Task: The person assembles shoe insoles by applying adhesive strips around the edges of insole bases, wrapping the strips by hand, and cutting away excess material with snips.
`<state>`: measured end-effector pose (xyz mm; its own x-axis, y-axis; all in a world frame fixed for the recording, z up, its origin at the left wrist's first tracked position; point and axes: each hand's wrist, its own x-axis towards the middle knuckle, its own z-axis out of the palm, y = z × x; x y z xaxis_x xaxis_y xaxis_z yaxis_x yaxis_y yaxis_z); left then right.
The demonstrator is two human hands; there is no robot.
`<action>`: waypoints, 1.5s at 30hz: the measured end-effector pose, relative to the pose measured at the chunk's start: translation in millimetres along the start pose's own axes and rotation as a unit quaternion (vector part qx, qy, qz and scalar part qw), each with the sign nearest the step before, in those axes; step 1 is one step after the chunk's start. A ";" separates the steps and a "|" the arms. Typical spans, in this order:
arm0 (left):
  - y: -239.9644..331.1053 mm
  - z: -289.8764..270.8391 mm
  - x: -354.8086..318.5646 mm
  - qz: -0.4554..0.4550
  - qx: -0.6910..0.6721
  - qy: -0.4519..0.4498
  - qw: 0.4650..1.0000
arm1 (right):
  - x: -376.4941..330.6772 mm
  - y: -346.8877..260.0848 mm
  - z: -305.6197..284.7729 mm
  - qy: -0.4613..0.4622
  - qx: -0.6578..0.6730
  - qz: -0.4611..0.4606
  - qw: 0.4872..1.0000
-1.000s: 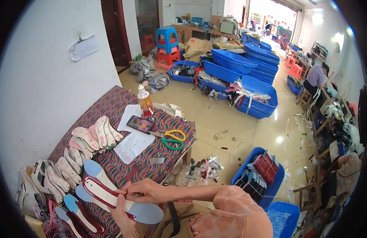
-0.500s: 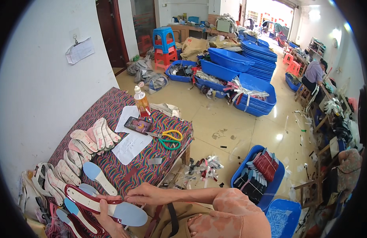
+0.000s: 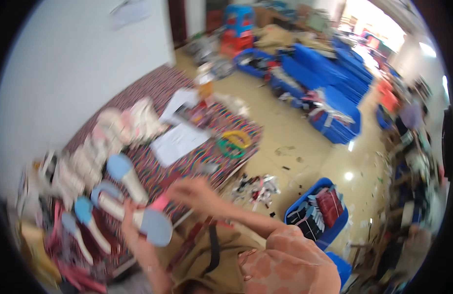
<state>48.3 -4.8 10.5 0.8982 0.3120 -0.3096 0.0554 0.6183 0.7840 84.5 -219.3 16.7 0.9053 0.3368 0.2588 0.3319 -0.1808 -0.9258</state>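
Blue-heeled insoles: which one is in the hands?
The insole at the table's near edge, held by both the left hand and right hand. The other insoles lie loose on the patterned cloth.

Motion blur is smearing the whole view; the fingers [image 3: 189, 188] are blurring into the insole [image 3: 138, 218], hiding the grip, and the bench [image 3: 153, 93] items are losing their outlines

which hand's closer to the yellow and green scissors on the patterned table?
Right. The right hand is just below the scissors, nearer the table's front edge. The left hand sits farther down-left, by the blue-tipped insole.
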 end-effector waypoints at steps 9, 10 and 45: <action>-6.2 11.7 0.6 -0.055 -0.236 -0.029 0.970 | -38.4 -4.4 31.0 -0.051 0.261 0.175 0.948; -4.1 12.4 -1.2 -0.064 -0.276 -0.054 0.958 | -40.1 -3.6 37.6 -0.050 0.296 0.191 0.934; -5.7 -8.5 -20.4 -0.083 -0.183 -0.063 0.978 | -27.2 13.9 72.4 -0.020 0.464 0.194 0.864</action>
<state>26.0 -8.5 7.8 0.9381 0.1088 -0.3287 0.0651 0.8770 0.4760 45.2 -164.1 -23.1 0.8851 0.4516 -0.1128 -0.3660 0.5253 -0.7682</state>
